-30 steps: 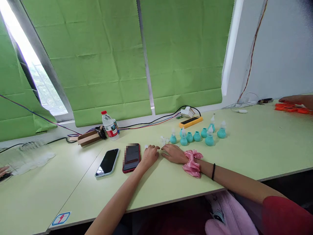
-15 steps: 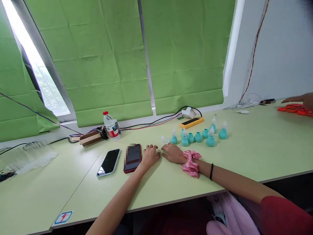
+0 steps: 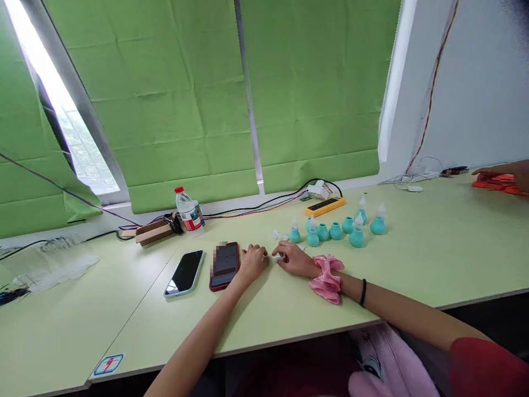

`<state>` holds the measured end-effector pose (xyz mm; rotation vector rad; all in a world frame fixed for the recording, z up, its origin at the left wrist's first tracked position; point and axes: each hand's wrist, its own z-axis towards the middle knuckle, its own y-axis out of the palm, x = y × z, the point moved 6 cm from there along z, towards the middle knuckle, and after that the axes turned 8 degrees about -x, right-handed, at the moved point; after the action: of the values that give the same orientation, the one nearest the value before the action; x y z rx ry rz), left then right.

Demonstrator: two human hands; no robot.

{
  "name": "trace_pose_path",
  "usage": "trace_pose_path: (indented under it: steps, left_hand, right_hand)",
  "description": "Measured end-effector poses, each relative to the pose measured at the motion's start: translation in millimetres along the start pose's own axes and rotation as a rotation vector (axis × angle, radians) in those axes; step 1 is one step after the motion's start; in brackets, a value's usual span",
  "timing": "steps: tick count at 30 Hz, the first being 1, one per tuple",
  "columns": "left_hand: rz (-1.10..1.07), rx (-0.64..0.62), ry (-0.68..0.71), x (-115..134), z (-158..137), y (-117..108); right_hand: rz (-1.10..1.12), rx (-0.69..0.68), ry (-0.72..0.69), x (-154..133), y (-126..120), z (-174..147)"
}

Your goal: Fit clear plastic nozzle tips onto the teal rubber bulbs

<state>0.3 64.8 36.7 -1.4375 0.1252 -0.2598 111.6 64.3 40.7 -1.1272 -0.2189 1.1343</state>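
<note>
My left hand (image 3: 254,264) rests on the table beside the red-edged phone, its fingers curled down. A bit of white shows at those fingertips, too small to name. My right hand (image 3: 295,260), with a pink scrunchie (image 3: 326,278) on its wrist, pinches a small white piece (image 3: 279,257) between thumb and fingers. Just beyond it lie small loose white pieces (image 3: 278,235). Several squat turquoise bottles (image 3: 357,238) stand behind and to the right of my right hand. Some carry translucent white pointed tips (image 3: 313,223); others have open necks.
Left of my hands lie a red-edged phone (image 3: 224,267) and a pale-cased phone (image 3: 184,274). Farther back are a water bottle (image 3: 190,215), a cardboard tray (image 3: 152,232), cables and a yellow device (image 3: 324,207). At far right, another person's hand (image 3: 508,168) is over orange items (image 3: 498,183).
My right fingers have curled in, and a white piece now shows in them. White also shows at my left fingertips. The other person's hand has come down onto the orange items.
</note>
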Motion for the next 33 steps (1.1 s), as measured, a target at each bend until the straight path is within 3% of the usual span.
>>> trace_pose_path:
  steps: [7,17,22,26,33]
  left_hand:
    - [-0.055,0.047,0.029,0,2,-3]
    - [-0.155,0.116,0.046,-1,2,-11]
    - [-0.171,0.156,0.045,-3,2,-11]
    - [-0.161,0.103,0.063,-4,5,-5]
    - [-0.116,0.122,0.098,-4,3,-3]
  right_hand:
    - [0.066,0.015,0.127,7,-1,0]
    - [0.037,-0.084,0.233,10,3,-1]
    - [-0.005,-0.070,0.186,8,1,0]
    - [-0.065,-0.080,0.149,5,0,1]
    - [-0.161,-0.101,0.190,6,-1,0]
